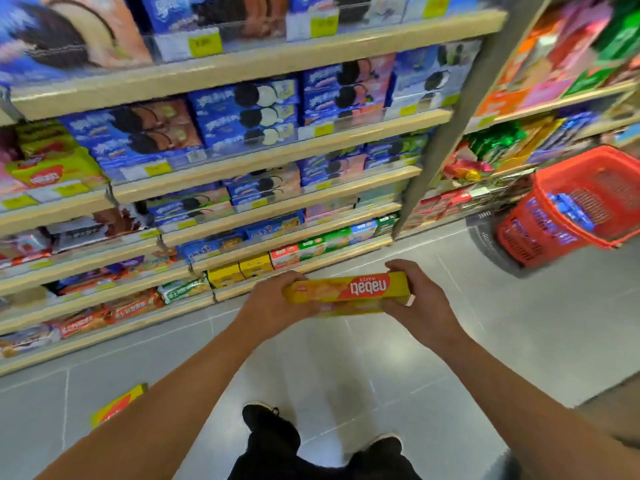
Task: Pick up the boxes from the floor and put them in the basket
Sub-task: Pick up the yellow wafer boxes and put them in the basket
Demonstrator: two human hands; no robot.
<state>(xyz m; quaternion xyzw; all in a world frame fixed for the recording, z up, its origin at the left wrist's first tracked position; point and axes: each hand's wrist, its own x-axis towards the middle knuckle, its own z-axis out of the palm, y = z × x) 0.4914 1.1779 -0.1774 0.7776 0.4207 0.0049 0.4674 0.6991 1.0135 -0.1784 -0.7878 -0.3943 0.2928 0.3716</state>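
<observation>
I hold a long yellow wafer box (pixel 346 291) level in front of me, above the grey floor. My left hand (pixel 277 306) grips its left end and my right hand (pixel 415 306) grips its right end. A red plastic basket (pixel 540 233) stands on the floor at the far right, with blue boxes (pixel 571 209) lying inside. Another yellow and red box (pixel 117 405) lies on the floor at the lower left, partly hidden behind my left forearm.
Tall shelves (pixel 242 157) packed with biscuit boxes run along the left and back. A second shelf unit (pixel 519 109) stands behind the basket. A dark round mat or base (pixel 485 237) sits by the basket. My black shoes (pixel 270 424) are on the tiled floor.
</observation>
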